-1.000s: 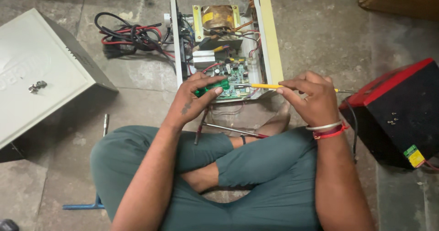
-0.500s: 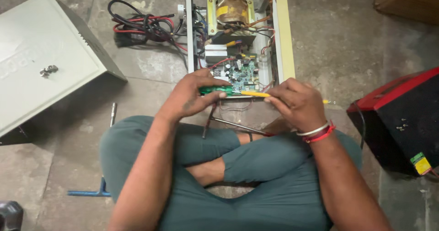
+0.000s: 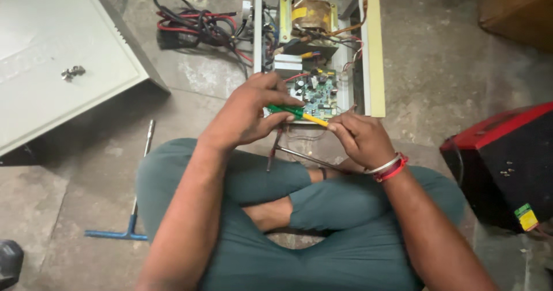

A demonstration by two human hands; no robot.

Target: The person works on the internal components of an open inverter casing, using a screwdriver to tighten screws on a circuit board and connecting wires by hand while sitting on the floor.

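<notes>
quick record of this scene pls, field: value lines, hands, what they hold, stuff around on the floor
setting: person sits cross-legged on a concrete floor
left hand: fingers grip the green end of a screwdriver
right hand: pinches its yellow end; bangles on the wrist
in front: opened metal chassis with circuit board and transformer
left side: grey cover panel with loose screws, blue T-handle tool
top: tangled red and black cables
right side: black box with red top

Left hand [image 3: 250, 115] and right hand [image 3: 362, 137] both grip a green-and-yellow screwdriver [image 3: 298, 114] over the green circuit board [image 3: 315, 92] of an opened chassis [image 3: 374, 49]. Transformer [image 3: 310, 16] at the far end. Grey cover [image 3: 57, 61] left, blue T-handle tool [image 3: 131, 210] on floor, red-black box [image 3: 507, 164] right.
</notes>
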